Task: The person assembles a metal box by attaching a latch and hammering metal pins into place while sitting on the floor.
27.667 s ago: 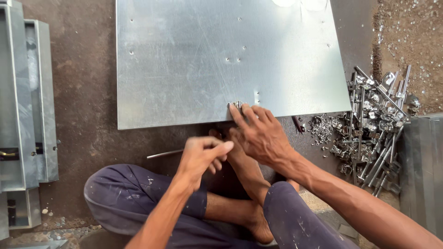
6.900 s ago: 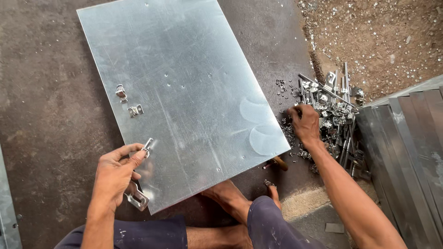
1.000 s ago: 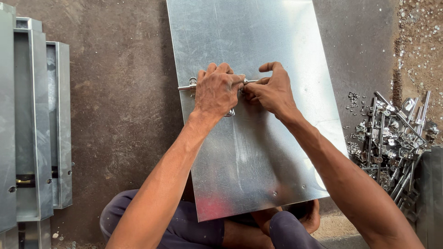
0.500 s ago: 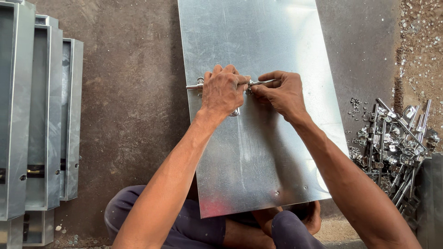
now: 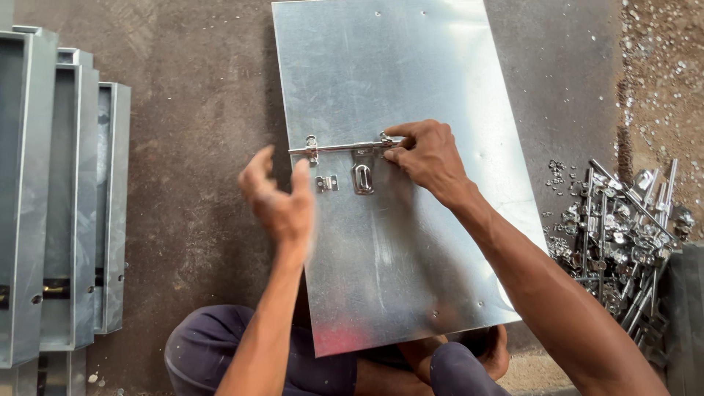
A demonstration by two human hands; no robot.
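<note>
A galvanised metal sheet point(image 5: 411, 81) lies on the concrete floor in front of me. A silver slide bolt point(image 5: 341, 147) sits across its middle, with a hasp loop point(image 5: 362, 179) and a small bracket point(image 5: 326, 183) just below it. My right hand point(image 5: 427, 155) pinches the right end of the bolt with thumb and fingers. My left hand point(image 5: 279, 199) hovers above the sheet's left edge, blurred, fingers apart and holding nothing.
Stacked grey metal channel frames point(image 5: 59, 198) lie at the left. A pile of loose silver bolts and latch parts point(image 5: 620, 227) is heaped at the right, beside a dark metal edge point(image 5: 686, 323). My knees and feet point(image 5: 440, 359) are under the sheet's near edge.
My left hand has lifted off the bolt and pulled back to the left, open. The bolt, hasp and bracket are now uncovered. My right hand stays at the bolt's right end.
</note>
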